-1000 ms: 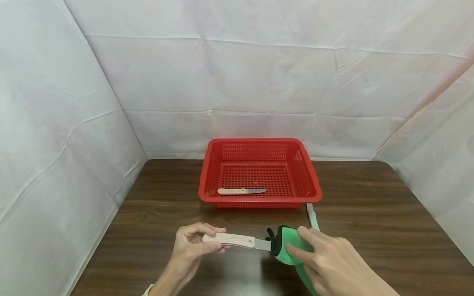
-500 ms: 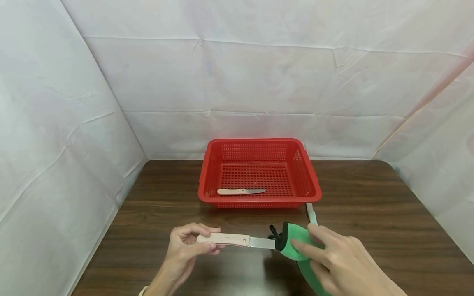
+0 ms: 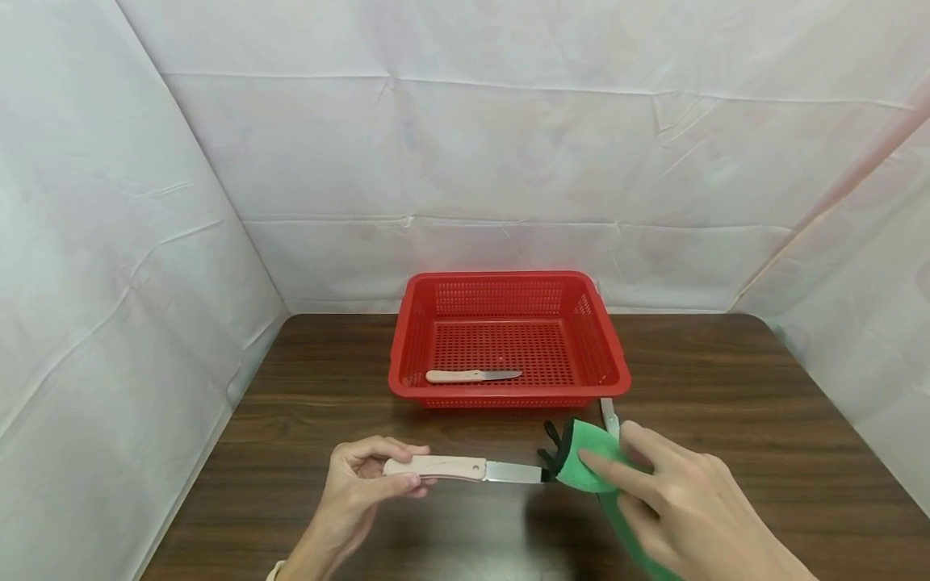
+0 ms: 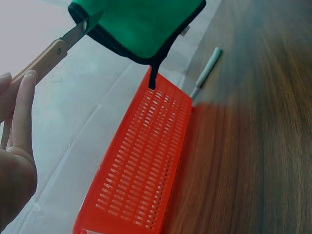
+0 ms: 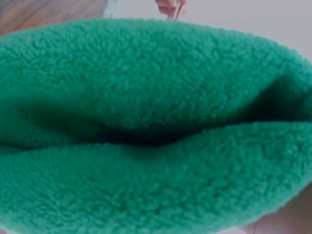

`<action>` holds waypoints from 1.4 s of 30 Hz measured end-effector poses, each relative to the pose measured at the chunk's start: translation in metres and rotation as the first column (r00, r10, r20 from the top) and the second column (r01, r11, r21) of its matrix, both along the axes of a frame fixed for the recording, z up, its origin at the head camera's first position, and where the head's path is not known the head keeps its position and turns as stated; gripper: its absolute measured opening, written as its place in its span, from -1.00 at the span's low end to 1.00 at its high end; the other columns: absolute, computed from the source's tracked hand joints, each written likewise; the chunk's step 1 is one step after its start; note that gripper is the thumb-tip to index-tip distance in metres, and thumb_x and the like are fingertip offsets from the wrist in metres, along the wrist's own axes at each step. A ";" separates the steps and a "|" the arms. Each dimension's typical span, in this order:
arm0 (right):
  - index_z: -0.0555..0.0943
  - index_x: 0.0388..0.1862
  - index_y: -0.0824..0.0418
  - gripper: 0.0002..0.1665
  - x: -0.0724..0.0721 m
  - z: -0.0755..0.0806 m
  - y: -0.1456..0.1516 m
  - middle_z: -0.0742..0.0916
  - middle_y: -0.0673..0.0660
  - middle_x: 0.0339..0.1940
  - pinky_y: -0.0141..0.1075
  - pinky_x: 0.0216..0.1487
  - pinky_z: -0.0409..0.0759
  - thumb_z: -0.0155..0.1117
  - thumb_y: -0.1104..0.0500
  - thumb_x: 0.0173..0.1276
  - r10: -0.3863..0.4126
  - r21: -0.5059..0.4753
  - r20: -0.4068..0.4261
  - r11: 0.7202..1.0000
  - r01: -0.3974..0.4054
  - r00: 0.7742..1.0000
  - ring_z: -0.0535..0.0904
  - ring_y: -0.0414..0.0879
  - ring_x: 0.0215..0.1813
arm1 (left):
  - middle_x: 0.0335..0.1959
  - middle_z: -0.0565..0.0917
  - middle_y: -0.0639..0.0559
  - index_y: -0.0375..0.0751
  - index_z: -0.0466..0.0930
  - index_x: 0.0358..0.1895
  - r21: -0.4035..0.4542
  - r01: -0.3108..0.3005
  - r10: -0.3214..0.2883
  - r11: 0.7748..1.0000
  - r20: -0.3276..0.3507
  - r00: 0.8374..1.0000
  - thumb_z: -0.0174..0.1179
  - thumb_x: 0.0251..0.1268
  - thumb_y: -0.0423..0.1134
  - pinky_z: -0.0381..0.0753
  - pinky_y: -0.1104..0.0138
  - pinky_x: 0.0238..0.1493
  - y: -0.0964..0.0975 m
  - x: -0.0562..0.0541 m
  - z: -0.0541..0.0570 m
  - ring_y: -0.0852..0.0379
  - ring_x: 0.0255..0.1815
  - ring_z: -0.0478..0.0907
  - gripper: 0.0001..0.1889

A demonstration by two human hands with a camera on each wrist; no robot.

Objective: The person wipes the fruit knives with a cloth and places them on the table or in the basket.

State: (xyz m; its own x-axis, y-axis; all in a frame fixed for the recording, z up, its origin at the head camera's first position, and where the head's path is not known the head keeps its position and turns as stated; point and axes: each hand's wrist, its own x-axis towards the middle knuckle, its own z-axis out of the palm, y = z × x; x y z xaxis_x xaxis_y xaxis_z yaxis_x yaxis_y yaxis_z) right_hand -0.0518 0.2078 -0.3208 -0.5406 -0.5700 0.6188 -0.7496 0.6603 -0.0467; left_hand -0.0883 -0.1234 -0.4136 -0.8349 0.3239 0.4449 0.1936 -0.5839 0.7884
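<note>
My left hand (image 3: pixel 347 496) pinches the pale handle of a folding knife (image 3: pixel 439 468) between thumb and fingers, its blade pointing right. My right hand (image 3: pixel 686 500) grips a fuzzy green cloth (image 3: pixel 590 453) with black edging, which covers the blade's tip while the rest of the blade is bare. Seen from the left wrist, the blade lies against the cloth's dark edge (image 4: pixel 109 43). Thick folds of the same cloth (image 5: pixel 156 73) fill most of the right wrist view and hide the right fingers there.
Behind the hands stands a red perforated basket (image 3: pixel 508 402) with another pale-handled knife (image 3: pixel 456 376) inside. A knife with a pale green handle (image 4: pixel 209 67) lies on the dark wooden table (image 3: pixel 305 403) by the basket's right corner. White sheeting (image 3: pixel 465 161) hangs behind and at the sides.
The right hand and cloth have slid right and slightly away along the blade, baring more of it. The left hand and knife have shifted a little left.
</note>
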 end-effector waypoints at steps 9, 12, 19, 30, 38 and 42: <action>0.74 -0.23 0.08 -0.45 -0.008 0.007 -0.015 0.40 -0.05 -0.42 -0.68 -0.61 -0.17 -0.31 0.20 0.31 0.079 -0.052 -0.126 0.995 -0.086 0.989 -0.02 -0.40 -0.55 | -0.15 0.65 -0.38 -0.40 0.63 -0.22 -0.004 0.018 -0.018 1.000 0.014 1.000 0.12 0.00 -0.76 0.69 0.06 -0.37 0.012 -0.003 0.002 -0.21 -0.33 0.68 -0.69; 0.72 -0.24 0.06 -0.45 -0.008 0.008 -0.021 0.38 -0.05 -0.43 -0.69 -0.62 -0.17 -0.32 0.21 0.30 0.101 -0.041 -0.118 0.994 -0.106 0.988 -0.03 -0.39 -0.56 | -0.15 0.66 -0.36 -0.40 0.64 -0.22 -0.005 0.022 -0.022 1.000 0.020 1.000 0.14 0.01 -0.74 0.71 0.10 -0.38 0.017 -0.002 0.003 -0.18 -0.33 0.69 -0.70; 0.72 -0.20 0.08 -0.41 -0.006 0.004 -0.028 0.45 -0.01 -0.38 -0.69 -0.64 0.14 -0.37 0.13 0.41 0.139 0.047 -0.004 0.989 -0.139 0.990 0.28 -0.28 -0.49 | -0.14 0.65 -0.37 -0.39 0.64 -0.20 0.022 0.031 -0.032 0.999 0.027 0.999 0.13 0.01 -0.75 0.71 0.13 -0.34 0.028 -0.001 0.004 -0.17 -0.31 0.69 -0.68; 0.67 -0.31 0.00 -0.46 -0.004 -0.003 -0.028 0.43 -0.05 -0.41 -0.66 -0.65 0.21 -0.37 0.12 0.40 0.140 0.079 -0.010 0.987 -0.139 0.990 0.27 -0.30 -0.50 | -0.13 0.67 -0.30 -0.33 0.65 -0.21 0.066 0.024 -0.025 0.997 0.012 1.000 0.07 0.00 -0.78 0.71 0.17 -0.32 0.026 0.003 0.005 -0.17 -0.32 0.69 -0.63; 0.68 -0.34 -0.01 -0.44 -0.002 -0.006 -0.022 0.44 -0.06 -0.40 -0.66 -0.67 0.13 -0.38 0.08 0.39 0.121 0.081 -0.014 0.989 -0.120 0.992 0.26 -0.30 -0.49 | -0.12 0.66 -0.31 -0.34 0.63 -0.22 0.078 0.013 -0.014 0.997 0.008 1.000 0.05 0.02 -0.78 0.71 0.17 -0.32 0.017 0.005 0.005 -0.16 -0.31 0.69 -0.64; 0.68 -0.35 -0.03 -0.44 -0.001 -0.007 -0.017 0.41 -0.07 -0.40 -0.68 -0.67 0.08 -0.38 0.06 0.40 0.102 0.085 -0.003 0.991 -0.101 0.995 0.22 -0.32 -0.48 | -0.12 0.67 -0.29 -0.34 0.63 -0.21 0.081 0.011 -0.012 0.997 0.013 1.000 0.05 0.03 -0.78 0.71 0.19 -0.31 0.014 0.004 0.005 -0.14 -0.31 0.69 -0.64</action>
State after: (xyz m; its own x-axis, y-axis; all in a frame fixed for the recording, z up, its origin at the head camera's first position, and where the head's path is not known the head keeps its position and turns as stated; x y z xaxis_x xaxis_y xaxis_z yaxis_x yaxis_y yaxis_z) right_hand -0.0526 0.1903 -0.3274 -0.4727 -0.6719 0.5702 -0.8130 0.5821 0.0119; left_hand -0.0841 -0.1092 -0.4088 -0.8375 0.2971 0.4586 0.1757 -0.6483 0.7408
